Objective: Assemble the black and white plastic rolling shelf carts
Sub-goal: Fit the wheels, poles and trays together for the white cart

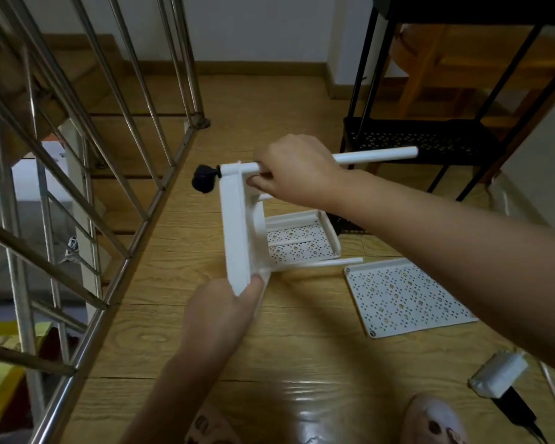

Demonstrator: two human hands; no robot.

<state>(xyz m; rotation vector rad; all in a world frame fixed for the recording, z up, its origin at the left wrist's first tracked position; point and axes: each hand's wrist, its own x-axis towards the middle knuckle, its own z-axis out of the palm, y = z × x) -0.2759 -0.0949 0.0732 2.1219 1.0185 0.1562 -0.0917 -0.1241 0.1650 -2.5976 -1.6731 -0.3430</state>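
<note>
Above wooden floor (302,347), right fingers (258,181) wrap white pole (375,156); left fingers (256,284) pinch upright tray (236,225).

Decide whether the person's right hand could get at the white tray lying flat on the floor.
Probably yes, though not while it is busy: the right hand grips the white pole. The flat tray lies uncovered to the right, nearer the person, with nothing between.

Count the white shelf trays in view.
3. One white tray is held on edge; a second tray lies on the floor beside it; a third tray lies farther right. More may be hidden.
</note>
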